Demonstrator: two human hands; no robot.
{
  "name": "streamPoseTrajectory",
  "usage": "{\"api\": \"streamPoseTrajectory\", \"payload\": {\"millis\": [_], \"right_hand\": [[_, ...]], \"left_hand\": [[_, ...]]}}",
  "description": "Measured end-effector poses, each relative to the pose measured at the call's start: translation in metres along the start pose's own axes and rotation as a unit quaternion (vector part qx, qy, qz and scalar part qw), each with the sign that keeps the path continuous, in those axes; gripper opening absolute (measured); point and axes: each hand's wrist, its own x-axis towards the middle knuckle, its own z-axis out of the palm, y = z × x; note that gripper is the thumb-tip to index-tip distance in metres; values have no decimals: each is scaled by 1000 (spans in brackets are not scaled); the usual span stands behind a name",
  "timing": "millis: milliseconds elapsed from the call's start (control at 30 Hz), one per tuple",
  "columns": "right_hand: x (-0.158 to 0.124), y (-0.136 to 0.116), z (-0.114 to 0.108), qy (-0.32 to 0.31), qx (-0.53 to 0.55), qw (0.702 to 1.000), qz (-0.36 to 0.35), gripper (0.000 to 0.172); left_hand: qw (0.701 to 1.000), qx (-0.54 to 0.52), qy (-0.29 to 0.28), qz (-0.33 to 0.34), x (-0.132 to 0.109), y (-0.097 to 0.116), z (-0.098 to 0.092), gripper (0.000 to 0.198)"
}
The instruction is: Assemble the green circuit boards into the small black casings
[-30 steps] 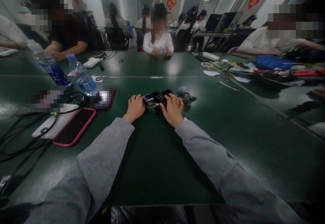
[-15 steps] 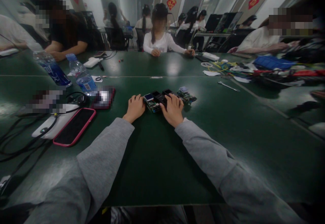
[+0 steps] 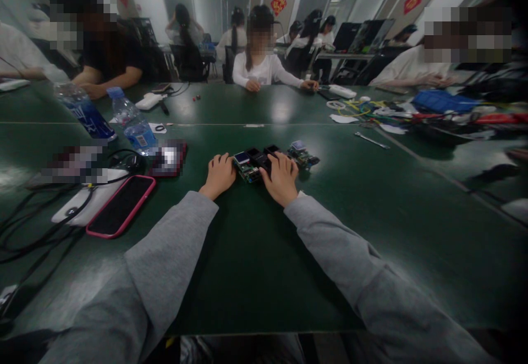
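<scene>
My left hand [image 3: 219, 177] rests on the green table with its fingers spread and bent, its inner side against a green circuit board [image 3: 249, 172] that carries a small screen. Close beside that board lies a black boxy device [image 3: 260, 159], with a second black square part [image 3: 271, 149] just to its right. Over these black parts my right hand [image 3: 281, 178] is curled, thumb near the board and fingers across the far side; its palm hides part of them. Another circuit board [image 3: 303, 156] with a small screen lies right of my right fingers.
At left are a red-edged phone [image 3: 121, 207], a white power bank [image 3: 78, 210], black cables and a plastic bottle [image 3: 134, 122]. A wrench [image 3: 371, 140] and a tangle of coloured cables [image 3: 371, 108] lie at right. A person in white [image 3: 264, 70] sits opposite.
My hands and the boards stay in place. The co-worker at the right has shifted a little, with their hands moving left.
</scene>
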Motion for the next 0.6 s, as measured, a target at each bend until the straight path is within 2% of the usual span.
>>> {"api": "streamPoseTrajectory", "payload": {"millis": [600], "right_hand": [[-1,0,0,-2,-9,1000,-4,48]], "left_hand": [[1000,-1,3,0,1,-1,2,44]]}}
